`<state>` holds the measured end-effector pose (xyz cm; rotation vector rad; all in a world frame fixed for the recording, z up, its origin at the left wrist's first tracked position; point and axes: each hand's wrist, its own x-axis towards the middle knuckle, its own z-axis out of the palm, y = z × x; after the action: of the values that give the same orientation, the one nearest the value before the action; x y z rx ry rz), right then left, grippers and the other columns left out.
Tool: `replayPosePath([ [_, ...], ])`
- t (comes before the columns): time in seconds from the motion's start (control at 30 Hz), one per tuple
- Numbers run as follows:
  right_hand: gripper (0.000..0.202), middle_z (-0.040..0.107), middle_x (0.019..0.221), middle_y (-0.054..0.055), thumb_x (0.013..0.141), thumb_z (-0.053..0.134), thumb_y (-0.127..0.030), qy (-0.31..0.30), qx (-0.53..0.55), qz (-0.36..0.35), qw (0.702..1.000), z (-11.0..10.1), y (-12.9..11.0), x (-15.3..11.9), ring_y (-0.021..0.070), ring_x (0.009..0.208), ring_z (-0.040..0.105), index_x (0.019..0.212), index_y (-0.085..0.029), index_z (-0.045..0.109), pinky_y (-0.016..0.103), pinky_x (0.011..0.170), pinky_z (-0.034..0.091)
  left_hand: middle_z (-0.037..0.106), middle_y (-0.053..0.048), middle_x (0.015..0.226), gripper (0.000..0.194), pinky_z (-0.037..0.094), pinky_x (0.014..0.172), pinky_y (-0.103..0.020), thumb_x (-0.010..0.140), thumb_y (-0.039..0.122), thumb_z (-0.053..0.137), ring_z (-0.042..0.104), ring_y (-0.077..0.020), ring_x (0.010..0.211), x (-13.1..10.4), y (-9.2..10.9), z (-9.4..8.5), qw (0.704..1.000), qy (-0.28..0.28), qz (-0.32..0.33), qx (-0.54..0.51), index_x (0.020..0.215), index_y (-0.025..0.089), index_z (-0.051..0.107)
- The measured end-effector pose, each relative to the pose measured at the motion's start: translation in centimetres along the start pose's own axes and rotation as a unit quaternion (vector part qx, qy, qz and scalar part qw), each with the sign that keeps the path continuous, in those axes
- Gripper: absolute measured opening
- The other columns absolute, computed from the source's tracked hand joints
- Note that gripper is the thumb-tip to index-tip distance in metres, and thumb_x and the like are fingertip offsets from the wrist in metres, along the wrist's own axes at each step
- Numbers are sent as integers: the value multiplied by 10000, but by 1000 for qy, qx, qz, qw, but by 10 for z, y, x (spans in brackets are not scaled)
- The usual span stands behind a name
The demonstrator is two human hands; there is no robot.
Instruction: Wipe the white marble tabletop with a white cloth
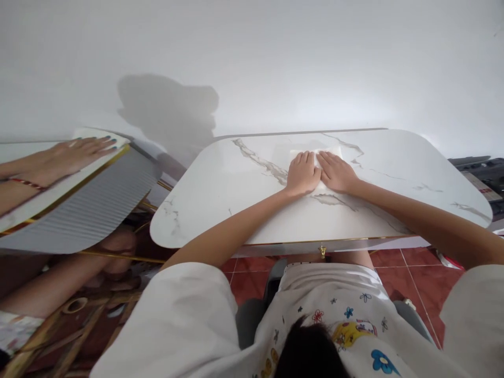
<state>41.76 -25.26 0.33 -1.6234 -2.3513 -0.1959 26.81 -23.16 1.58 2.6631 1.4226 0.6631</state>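
A white cloth [315, 157] lies flat toward the far middle of the worktop [244, 210], a white slab with grey marble veins and a thin gold edge. I see both hands pressed on it side by side, touching. The left hand [302, 174] lies palm down with fingers straight and together, gripping nothing. The right hand [335, 172] lies the same way, flat and released, its fingers angled toward the far left. Most of the cloth is hidden under them; only its far edge and corners show.

Both forearms run back toward me over the near edge. A small gold knob [322, 251] sits under that edge. Below it is red tile floor [417, 278].

On the left, well apart, another person's hand [79, 152] rests flat on a second white top [59, 191] with a ribbed grey side. Behind everything is a plain white wall [275, 63].
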Motion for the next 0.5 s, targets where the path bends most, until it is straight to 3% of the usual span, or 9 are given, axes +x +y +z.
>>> replayPosePath([
  [0.2, 619, 375, 1588, 181, 979, 262, -321, -29, 6, 4, 1000, -18, -36, -50, 301, 1487, 335, 1507, -22, 378, 499, 1213, 308, 597, -158, 1245, 382, 420, 1069, -471, 885, 246, 427, 516, -313, 1195, -51, 15, -28, 999, -47, 22, 6, 1232, 131, 537],
  [0.3, 601, 376, 1594, 150, 987, 260, -330, -24, 13, -2, 1000, -23, -46, -68, 282, 1492, 329, 1512, -66, 386, 495, 1219, 308, 582, -159, 1290, 421, 391, 1110, -477, 870, 264, 447, 496, -315, 1248, -69, 21, -35, 998, -58, 20, -3, 1259, 126, 528],
  [0.5, 593, 379, 1597, 117, 983, 279, -335, -12, 26, 0, 1000, -26, -39, -92, 261, 1491, 334, 1528, -119, 367, 493, 1221, 319, 351, -182, 1594, 619, 169, 1227, -567, 892, 236, 381, 212, -351, 1519, -78, 45, -31, 993, -112, -7, -22, 1491, 92, 326],
])
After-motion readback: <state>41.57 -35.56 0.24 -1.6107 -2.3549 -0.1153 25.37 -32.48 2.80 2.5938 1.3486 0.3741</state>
